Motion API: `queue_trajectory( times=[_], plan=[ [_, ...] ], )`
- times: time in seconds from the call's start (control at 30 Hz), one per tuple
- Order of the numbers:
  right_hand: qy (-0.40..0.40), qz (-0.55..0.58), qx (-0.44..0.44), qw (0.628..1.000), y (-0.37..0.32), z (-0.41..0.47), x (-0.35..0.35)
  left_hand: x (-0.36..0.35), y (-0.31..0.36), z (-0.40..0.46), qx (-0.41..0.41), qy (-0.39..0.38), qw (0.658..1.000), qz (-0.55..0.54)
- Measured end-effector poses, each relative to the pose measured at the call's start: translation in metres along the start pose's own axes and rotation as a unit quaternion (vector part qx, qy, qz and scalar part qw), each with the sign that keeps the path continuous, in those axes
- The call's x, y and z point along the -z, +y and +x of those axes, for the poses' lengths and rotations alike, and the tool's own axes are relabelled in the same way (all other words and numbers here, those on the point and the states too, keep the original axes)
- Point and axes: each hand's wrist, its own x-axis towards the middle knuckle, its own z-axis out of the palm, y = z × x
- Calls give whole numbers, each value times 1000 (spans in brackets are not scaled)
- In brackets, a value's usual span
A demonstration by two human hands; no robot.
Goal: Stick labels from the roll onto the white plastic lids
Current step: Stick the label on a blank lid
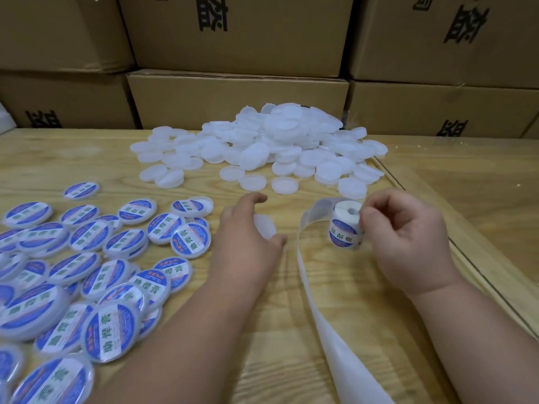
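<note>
My left hand [248, 228] lies over a plain white lid [266, 225] on the wooden table, thumb and fingers curled around its rim. My right hand [402, 228] pinches the small label roll [345, 223], which stands with a blue and white label facing me. A long strip of empty white backing paper [326, 322] loops from the roll and trails toward the near edge. A heap of plain white lids [262, 147] is piled at the back centre. Several labelled lids [87, 272] are spread on the left.
Stacked brown cardboard boxes [233, 97] form a wall behind the table. A glass sheet edge [437, 228] runs diagonally along the table's right side.
</note>
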Motion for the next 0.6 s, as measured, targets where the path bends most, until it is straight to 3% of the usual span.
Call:
queue_trajectory(
  times=[0.1, 0.27, 0.37, 0.6],
  plan=[
    [-129, -29, -41, 990, -18, -8, -5, 6, 1, -11, 11, 8, 999, -52],
    [-304, -64, -143, 940, -30, -14, -19, 8, 8, -19, -41, -21, 997, -67],
    [-324, -56, -147, 933, -27, -15, -22, 7, 7, -20, -90, -31, 994, -52],
    [-334, -24, -202, 920, -18, -9, -15, 12, 7, -18, -90, -113, 983, -115]
  ],
)
